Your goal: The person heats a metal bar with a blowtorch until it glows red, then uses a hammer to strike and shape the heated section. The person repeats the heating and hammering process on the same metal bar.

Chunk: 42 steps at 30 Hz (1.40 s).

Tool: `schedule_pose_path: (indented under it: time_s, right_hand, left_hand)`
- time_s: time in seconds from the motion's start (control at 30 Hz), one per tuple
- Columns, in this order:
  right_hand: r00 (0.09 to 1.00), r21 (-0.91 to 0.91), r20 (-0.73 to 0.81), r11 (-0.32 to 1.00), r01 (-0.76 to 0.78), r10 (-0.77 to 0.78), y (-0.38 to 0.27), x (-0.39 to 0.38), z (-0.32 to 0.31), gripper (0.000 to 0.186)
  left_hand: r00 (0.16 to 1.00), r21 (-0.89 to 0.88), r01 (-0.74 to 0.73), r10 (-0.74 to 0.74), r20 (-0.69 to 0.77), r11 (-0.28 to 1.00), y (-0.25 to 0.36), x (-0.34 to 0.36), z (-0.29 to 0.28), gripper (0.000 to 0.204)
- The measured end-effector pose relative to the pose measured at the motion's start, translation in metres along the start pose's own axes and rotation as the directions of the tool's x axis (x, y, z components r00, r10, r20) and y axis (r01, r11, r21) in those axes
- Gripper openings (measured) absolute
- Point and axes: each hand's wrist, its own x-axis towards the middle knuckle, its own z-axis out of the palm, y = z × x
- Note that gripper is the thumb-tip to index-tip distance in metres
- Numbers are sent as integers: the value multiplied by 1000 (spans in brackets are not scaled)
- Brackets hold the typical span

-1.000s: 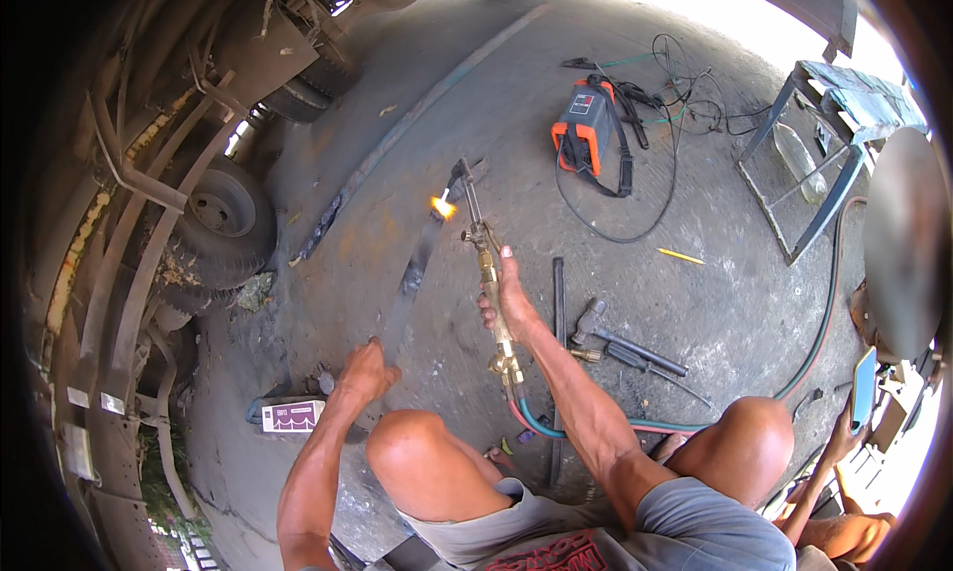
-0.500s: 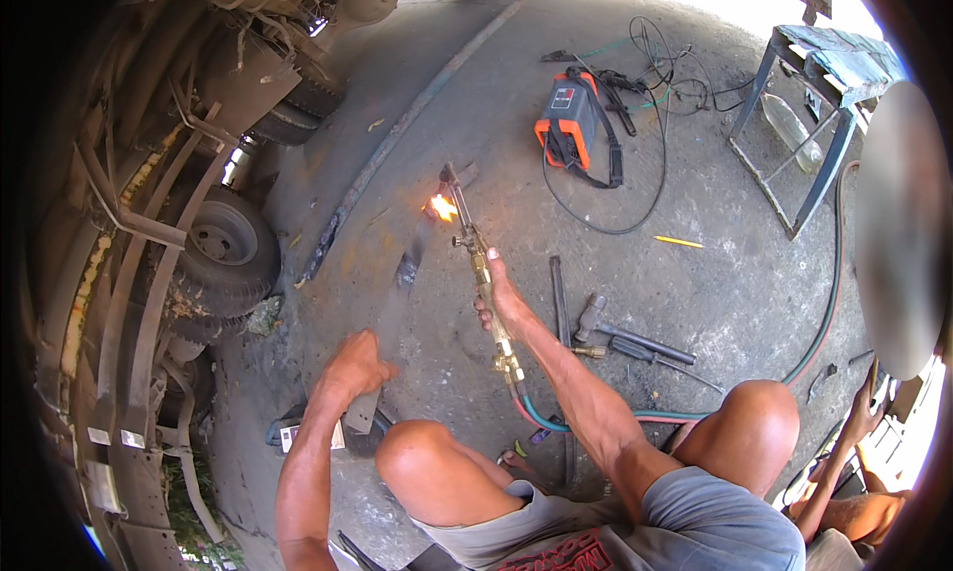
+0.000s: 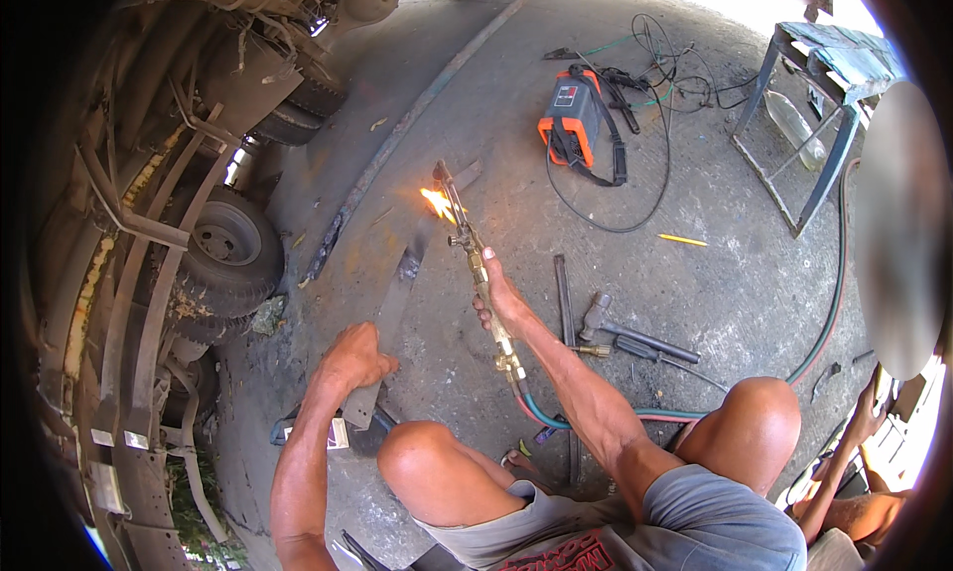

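Note:
My right hand (image 3: 499, 295) is wrapped round the brass body of a cutting torch (image 3: 478, 268). A bright orange flame (image 3: 440, 204) burns beside the torch's head, over a flat metal bar (image 3: 399, 298). The bar slants from near my left knee up to the torch head, with a dark, scorched patch partway along it. Nearer its lower end, my left hand (image 3: 355, 356) is closed on the bar, its fingers partly hidden from above. Teal and red hoses (image 3: 615, 412) run from the torch's rear, past my right knee, to the right.
A hammer (image 3: 645, 341), a screwdriver (image 3: 655, 355) and a dark bar (image 3: 566, 313) lie right of my forearm. Beyond sit an orange-grey welding machine (image 3: 574, 124), a yellow pencil (image 3: 683, 240) and a metal stand (image 3: 839, 149). A truck wheel (image 3: 228, 238) and long pipe (image 3: 407, 124) are left. Another person's hand (image 3: 869, 407) shows right.
The torch head and flame have shifted slightly left, and the flame looks longer. My left hand stays on the bar, almost unmoved; the view has moved a little.

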Motion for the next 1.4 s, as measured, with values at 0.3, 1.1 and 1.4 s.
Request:
schedule_pose_path:
  time_s: [0.3,1.1,1.4]
  right_hand:
    - [1000,2,-11,1000,-23,23,3,1,-1,89]
    - [1000,-32,25,999,-15,16,4,-4,0,91]
    - [999,-46,14,998,-37,38,4,-4,-1,93]
  left_hand:
    - [1000,-16,-17,17,11,1000,-1,2,1,50]
    - [998,-89,-61,58,-35,994,-12,9,10,49]
    - [997,-54,-74,72,-32,996,-14,11,10,49]
